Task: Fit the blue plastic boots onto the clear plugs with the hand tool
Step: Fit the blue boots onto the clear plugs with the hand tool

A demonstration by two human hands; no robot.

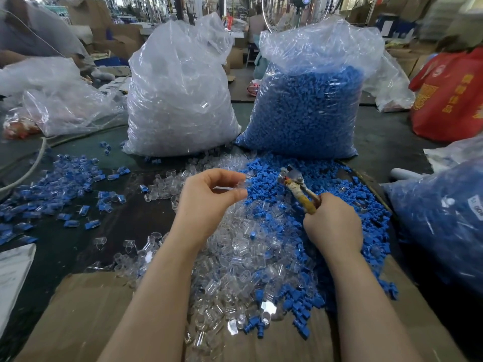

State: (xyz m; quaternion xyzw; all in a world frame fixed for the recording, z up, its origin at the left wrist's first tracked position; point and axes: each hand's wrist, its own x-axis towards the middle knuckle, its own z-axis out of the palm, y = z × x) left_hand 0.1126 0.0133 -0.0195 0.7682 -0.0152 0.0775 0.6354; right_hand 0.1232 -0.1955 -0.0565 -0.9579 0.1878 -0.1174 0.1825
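Head view: left hand [209,197] pinches a clear plug [241,184] above the near loose pile; right hand [333,223] grips the hand tool [296,188], its head over the blue boots [326,186] at right. Step, as judged: plug picked; next, a boot must meet plug and tool.

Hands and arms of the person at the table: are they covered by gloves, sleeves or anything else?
No. The left hand and the right hand are both bare, with no gloves. Both forearms are uncovered as far as the bottom edge of the picture, so no sleeve shows. No watch, bracelet or ring shows on either wrist or on the fingers that can be seen. Nothing is taped or strapped to them.
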